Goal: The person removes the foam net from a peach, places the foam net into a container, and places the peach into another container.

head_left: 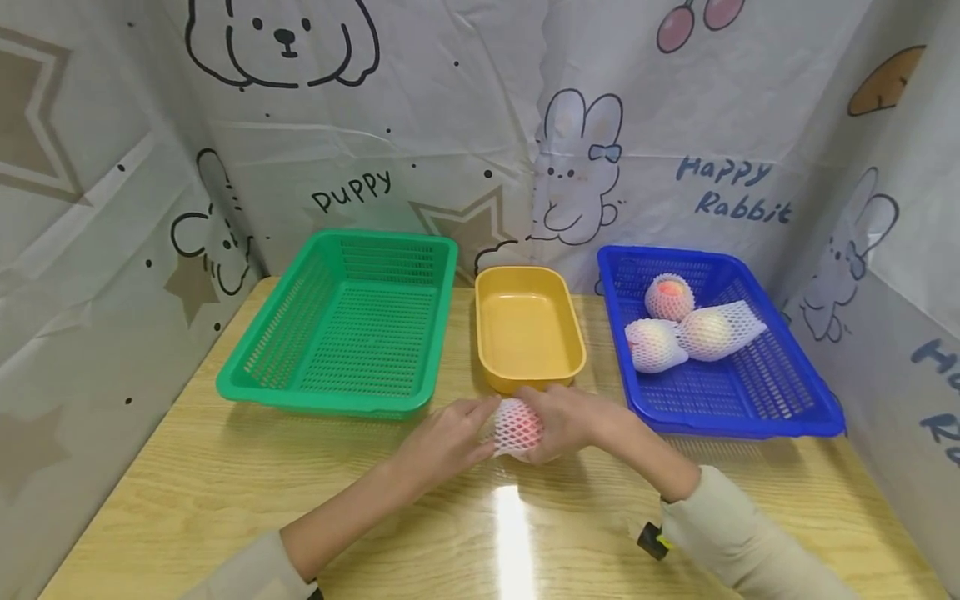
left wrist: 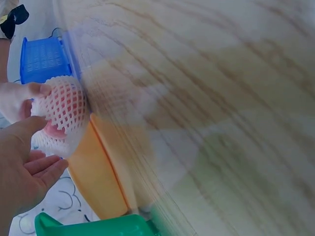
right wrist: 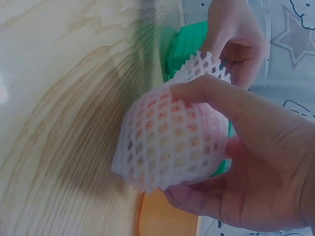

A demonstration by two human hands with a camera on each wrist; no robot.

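Over the table in front of the yellow tray, both hands are on a round pink-and-yellow fruit in a white foam net. My right hand grips the netted fruit, thumb on the near side and fingers beneath it in the right wrist view. On the fruit's other side, my left hand holds the end of the net between thumb and fingers. In the left wrist view, the left hand has its thumb at the net's edge; part of its fingers is hidden behind the fruit.
A green basket with nothing in it stands at the left. The blue basket at the right holds three netted fruits, one with its reddish top showing. A printed curtain hangs behind and along both sides of the wooden table.
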